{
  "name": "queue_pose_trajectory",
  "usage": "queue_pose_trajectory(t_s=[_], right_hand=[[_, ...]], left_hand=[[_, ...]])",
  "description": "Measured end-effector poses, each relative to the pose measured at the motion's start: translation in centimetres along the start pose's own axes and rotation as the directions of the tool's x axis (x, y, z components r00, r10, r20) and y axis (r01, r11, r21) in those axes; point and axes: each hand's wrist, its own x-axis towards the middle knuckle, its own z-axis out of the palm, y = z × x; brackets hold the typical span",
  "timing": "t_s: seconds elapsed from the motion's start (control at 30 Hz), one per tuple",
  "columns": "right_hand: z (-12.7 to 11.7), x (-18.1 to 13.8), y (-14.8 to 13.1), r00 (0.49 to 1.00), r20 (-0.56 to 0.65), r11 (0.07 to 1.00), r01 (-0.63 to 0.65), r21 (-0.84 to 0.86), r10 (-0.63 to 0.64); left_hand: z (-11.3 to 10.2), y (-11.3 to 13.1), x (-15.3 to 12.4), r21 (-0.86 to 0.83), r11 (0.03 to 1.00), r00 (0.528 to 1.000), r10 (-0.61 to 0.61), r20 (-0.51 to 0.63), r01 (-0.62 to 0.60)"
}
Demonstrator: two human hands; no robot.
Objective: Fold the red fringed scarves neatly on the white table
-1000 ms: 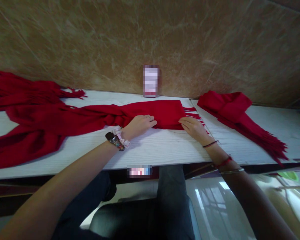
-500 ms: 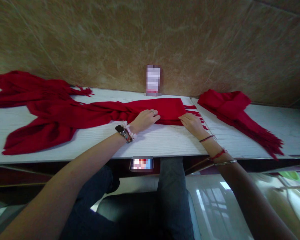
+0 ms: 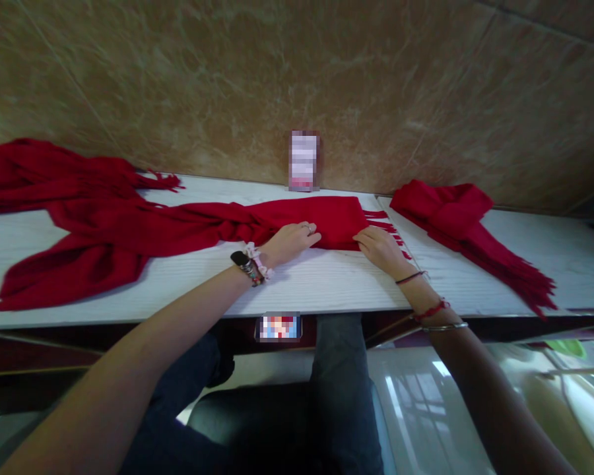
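Saw a white wood-grain surface (image 3: 317, 287) beneath a long red scarf (image 3: 334, 218). Saw a folded scarf (image 3: 453, 214) to its right. Rested the left hand (image 3: 292, 242) on the long red scarf's near edge, fingers (image 3: 311, 239) together; could not tell whether pinching. Pinched its near right corner, beside tassels (image 3: 375, 214), with the right hand (image 3: 382, 251).

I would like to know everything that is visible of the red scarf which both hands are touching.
The red scarf looks like soft woven cloth and lies lengthwise on the white table. Its right part is smooth and flat, ending in a loose fringe; leftward it bunches into wrinkles, then widens into loose folds. The left hand rests at its near edge; the right hand touches its near corner by the fringe. Its left end is unclear.
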Motion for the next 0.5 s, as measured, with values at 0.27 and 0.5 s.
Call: queue_pose_trajectory(t_s=[0.27,0.5], right_hand=[[-1.7,0.9,1.7,0.996,-0.065,0.956,-0.033,0.29,0.055],[0.2,11.0,4.1,0.92,0.096,0.914,-0.39,0.114,0.381]], left_hand=[[0.0,-0.4,-0.7,-0.249,0.968,1.0,0.001,-0.016,-0.005],[0.5,-0.6,-0.6,-0.334,0.942,0.998,0.032,0.062,-0.009]])
